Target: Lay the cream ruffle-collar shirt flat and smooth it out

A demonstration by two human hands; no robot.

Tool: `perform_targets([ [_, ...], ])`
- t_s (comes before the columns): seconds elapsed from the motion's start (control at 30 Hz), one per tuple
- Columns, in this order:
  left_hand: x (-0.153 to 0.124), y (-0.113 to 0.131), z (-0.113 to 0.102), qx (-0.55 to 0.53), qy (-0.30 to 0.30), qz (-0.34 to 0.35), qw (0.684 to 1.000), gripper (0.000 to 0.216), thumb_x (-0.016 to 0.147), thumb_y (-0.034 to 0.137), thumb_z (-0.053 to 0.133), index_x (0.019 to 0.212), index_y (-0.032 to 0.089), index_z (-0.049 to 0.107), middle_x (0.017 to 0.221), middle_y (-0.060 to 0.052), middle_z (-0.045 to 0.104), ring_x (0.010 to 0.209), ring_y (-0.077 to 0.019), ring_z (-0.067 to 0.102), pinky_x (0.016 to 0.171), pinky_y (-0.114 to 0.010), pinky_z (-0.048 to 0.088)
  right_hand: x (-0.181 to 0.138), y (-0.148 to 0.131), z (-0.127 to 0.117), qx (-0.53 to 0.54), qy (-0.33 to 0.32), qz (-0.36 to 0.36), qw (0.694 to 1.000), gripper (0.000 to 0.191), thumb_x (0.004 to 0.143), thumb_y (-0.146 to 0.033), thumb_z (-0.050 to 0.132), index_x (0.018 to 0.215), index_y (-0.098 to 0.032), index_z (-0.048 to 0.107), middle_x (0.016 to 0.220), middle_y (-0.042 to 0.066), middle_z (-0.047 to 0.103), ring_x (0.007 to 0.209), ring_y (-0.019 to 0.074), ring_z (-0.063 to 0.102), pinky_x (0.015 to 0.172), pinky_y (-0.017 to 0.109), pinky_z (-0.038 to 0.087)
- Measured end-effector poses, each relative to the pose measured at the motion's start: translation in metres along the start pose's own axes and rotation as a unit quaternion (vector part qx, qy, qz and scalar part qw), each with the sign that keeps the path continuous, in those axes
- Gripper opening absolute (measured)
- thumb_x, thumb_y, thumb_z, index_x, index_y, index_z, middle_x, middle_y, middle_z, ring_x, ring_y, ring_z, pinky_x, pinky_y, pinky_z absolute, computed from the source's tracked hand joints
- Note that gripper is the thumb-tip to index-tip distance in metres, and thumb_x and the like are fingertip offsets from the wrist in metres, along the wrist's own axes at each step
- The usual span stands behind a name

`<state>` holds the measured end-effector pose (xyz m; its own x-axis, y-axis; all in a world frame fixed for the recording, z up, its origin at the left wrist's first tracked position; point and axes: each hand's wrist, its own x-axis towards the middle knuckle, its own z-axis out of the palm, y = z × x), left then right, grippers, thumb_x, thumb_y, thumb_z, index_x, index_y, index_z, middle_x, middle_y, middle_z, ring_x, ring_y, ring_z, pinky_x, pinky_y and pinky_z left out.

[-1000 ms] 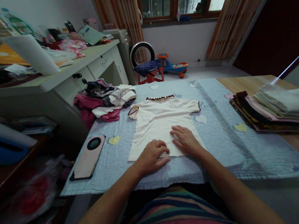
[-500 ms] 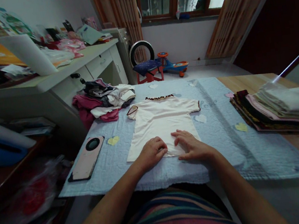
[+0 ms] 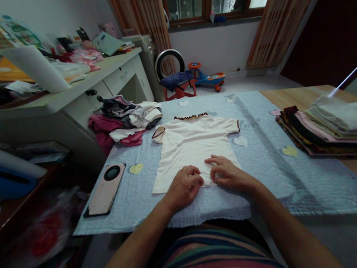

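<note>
A white short-sleeved shirt with dark ruffled trim at the neck and dark sleeve edges lies spread flat, its hem towards me. My left hand is at the middle of the hem, fingers curled and thumb against the forefinger on the fabric edge. Just to its right, my right hand has thumb and forefinger pinched at the same hem, with its other fingers stretched out over the cloth. A small gap separates the two hands. Under the shirt is a light blue quilted cover with heart patches.
A rumpled pile of clothes sits at the table's far left corner. Nearer on the left lies a phone. Folded clothes are stacked at the right. A cluttered white desk stands left, and a red stool beyond the table.
My right thumb and forefinger have closed together at the hem; they were apart before. My left hand has shifted slightly right along the hem. The shirt lies as it did.
</note>
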<state>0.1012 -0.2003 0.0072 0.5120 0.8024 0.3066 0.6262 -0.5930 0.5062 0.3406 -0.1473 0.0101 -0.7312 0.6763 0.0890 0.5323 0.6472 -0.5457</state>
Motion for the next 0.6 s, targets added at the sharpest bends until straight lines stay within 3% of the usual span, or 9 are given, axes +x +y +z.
perform_targets([
  [0.17,0.004,0.013,0.007,0.065,-0.018,0.036,0.997,0.016,0.088,0.021,0.062,0.102,0.023,0.068,0.124,-0.007,0.058,0.11,-0.0229,0.054,0.096,-0.039,0.046,0.0,0.006,0.007,0.026,0.06,-0.008,0.998,0.013,0.088,-0.017,0.057,0.089,-0.023,0.069,0.136,0.008,0.059,0.137,0.0253,0.044,0.115,0.049,0.034],
  [0.4,0.014,0.024,0.016,0.157,-0.025,0.053,0.986,0.01,0.092,0.023,0.059,0.098,0.021,0.066,0.118,-0.007,0.061,0.106,-0.0236,0.055,0.091,-0.04,0.046,-0.009,0.019,-0.006,0.024,0.045,0.012,0.999,0.021,0.083,-0.016,0.06,0.102,-0.021,0.067,0.14,0.011,0.054,0.134,0.0237,0.047,0.112,0.043,0.038],
  [0.6,0.019,0.033,0.021,0.213,-0.028,0.059,0.975,0.009,0.091,0.02,0.059,0.098,0.021,0.064,0.112,-0.007,0.063,0.099,-0.0235,0.055,0.086,-0.039,0.046,-0.02,0.035,-0.01,-0.01,0.105,0.039,0.994,0.02,0.084,-0.016,0.057,0.1,-0.02,0.067,0.135,0.013,0.057,0.129,0.0243,0.051,0.108,0.044,0.041],
])
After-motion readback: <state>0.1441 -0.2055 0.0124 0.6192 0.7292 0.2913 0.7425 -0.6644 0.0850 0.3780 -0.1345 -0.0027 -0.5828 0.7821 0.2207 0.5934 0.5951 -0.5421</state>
